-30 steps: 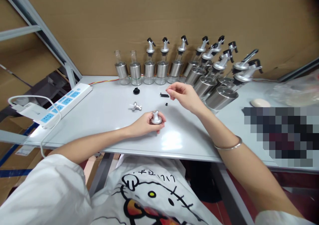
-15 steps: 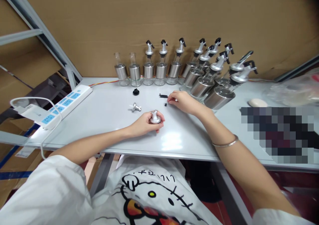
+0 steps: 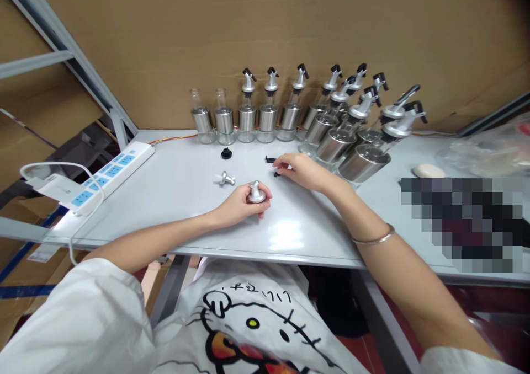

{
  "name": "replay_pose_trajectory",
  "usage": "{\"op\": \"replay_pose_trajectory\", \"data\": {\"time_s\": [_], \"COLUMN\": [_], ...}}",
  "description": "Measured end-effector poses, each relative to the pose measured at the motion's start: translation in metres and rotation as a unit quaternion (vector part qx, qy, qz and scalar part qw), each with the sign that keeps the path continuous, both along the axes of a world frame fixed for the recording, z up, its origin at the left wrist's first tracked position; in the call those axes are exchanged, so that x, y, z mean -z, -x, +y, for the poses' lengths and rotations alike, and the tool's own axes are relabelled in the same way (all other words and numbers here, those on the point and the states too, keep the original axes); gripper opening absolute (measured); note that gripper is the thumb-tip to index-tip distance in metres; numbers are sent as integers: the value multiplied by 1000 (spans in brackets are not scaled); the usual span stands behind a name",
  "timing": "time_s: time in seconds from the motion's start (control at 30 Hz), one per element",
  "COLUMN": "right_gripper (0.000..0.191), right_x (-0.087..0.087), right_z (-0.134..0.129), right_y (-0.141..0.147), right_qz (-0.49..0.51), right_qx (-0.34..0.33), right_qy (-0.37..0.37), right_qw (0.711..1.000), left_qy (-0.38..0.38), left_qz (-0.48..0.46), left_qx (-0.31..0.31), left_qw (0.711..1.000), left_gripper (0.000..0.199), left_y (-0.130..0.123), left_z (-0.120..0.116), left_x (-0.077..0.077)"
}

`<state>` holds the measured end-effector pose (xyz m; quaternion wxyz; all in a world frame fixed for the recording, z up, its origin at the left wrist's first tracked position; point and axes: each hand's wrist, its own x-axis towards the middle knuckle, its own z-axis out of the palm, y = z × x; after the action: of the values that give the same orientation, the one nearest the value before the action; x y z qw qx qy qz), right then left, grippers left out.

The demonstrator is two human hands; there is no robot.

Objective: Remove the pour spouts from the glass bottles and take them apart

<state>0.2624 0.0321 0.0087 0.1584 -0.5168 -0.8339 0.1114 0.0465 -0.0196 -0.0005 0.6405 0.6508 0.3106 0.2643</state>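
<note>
My left hand [image 3: 244, 202] is closed around a silver pourer spout [image 3: 256, 193], held upright just above the table near its front edge. My right hand [image 3: 296, 170] reaches down to the table, with thumb and fingertips drawn together at a small black piece [image 3: 276, 174]. Just behind those fingertips lies a thin black lever [image 3: 270, 160], partly covered by the hand. To the left, a second silver pourer spout [image 3: 226, 179] rests on its side. Beyond it sits a black ribbed stopper [image 3: 226, 153].
Two glass bottles with steel sleeves [image 3: 224, 121] stand without pourers at the back. Several bottles with pourers [image 3: 268, 121] continue the row rightward. A white power strip [image 3: 110, 172] lies left. At right are a white oval object [image 3: 429, 171] and clear plastic bags [image 3: 476, 150].
My right hand has shifted slightly left and down, from beside the black lever onto the small black piece. My left hand, still holding the spout, has barely moved.
</note>
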Motion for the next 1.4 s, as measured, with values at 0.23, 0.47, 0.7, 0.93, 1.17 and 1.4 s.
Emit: {"op": "replay_pose_trajectory", "data": {"time_s": [0.23, 0.47, 0.7, 0.93, 1.17, 1.4], "right_gripper": [14, 18, 29, 24, 16, 15], "right_x": [3, 2, -2, -1, 3, -1], "right_z": [1, 0, -5, -6, -8, -10], "right_y": [1, 2, 5, 8, 13, 12], "right_qz": [1, -22, -39, -52, -86, -111], "right_qx": [-25, -18, 1, 6, 14, 19], "right_qy": [-10, 7, 31, 28, -6, -5], "right_qw": [1000, 1000, 999, 998, 996, 994], "left_qy": [-2, -4, -10, -7, -2, -6], "left_qz": [-8, 5, 4, 2, -3, 12], "left_qx": [-5, -4, 0, 0, 1, 4], "left_qw": [1000, 1000, 1000, 1000, 1000, 1000], "left_gripper": [17, 16, 16, 16, 18, 16], "left_y": [-1, 0, 0, -1, -1, -1], "left_z": [0, -1, 1, 1, 1, 1], "left_x": [-1, 0, 2, 2, 2, 2]}}
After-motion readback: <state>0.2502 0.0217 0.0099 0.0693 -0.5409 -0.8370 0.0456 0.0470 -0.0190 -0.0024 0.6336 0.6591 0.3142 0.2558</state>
